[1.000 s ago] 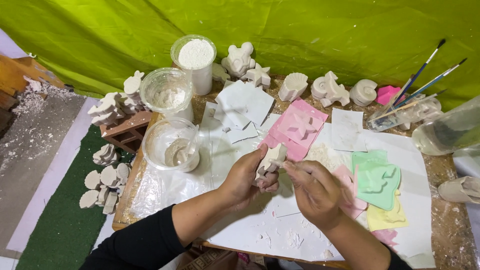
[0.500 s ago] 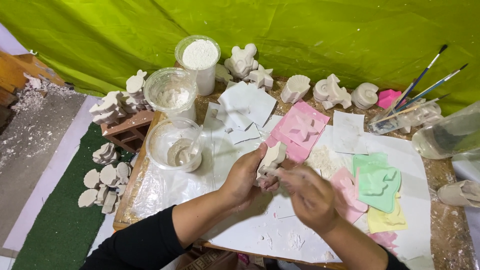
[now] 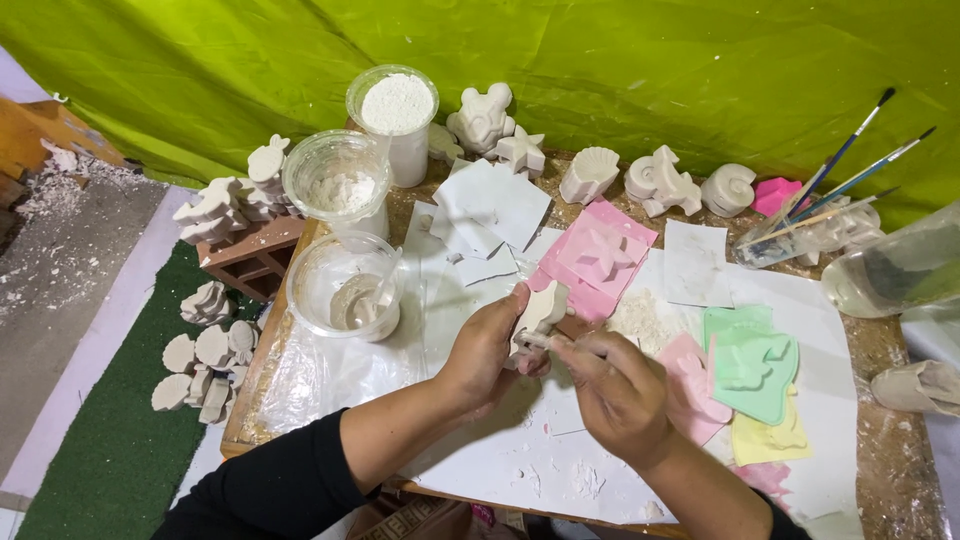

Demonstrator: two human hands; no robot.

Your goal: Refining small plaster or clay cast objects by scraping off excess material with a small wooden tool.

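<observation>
Fingers of the left hand (image 3: 487, 352) were curled around a small white plaster figure (image 3: 540, 306), gripping it upright above the table. Right hand (image 3: 615, 392): fingers pinched shut on a thin stick-like tool (image 3: 548, 343), its tip against the figure's lower edge.

Beneath the hands: white paper sheet (image 3: 560, 455), dusted with plaster crumbs and flakes.

Just right of the hands: green mould (image 3: 752, 362) lying on a yellow mould (image 3: 770, 437), with a pale pink mould (image 3: 700, 385) beside them. Just beyond the figure: pink star mould (image 3: 603, 255) and a small heap of white powder (image 3: 638, 315).

Containers, left side: clear round bowl (image 3: 345, 287) holding grey paste; clear cup (image 3: 337, 183) with powder residue behind it; tall white-filled cup (image 3: 395, 115) farthest back. No labels could be made out on any of them.

Back row against the green tarp (image 3: 600, 70): white cast figures (image 3: 590, 175), including a shell, a star and a snail shape. Right rear: paintbrushes (image 3: 845, 175) leaning from a clear holder; clear plastic bottle (image 3: 895, 265) lying on its side at the right edge.

Left edge: table edge (image 3: 250, 385) ran beside a green mat (image 3: 110, 450) carrying more shell casts (image 3: 205, 360). Open room: the paper below and between the forearms.
</observation>
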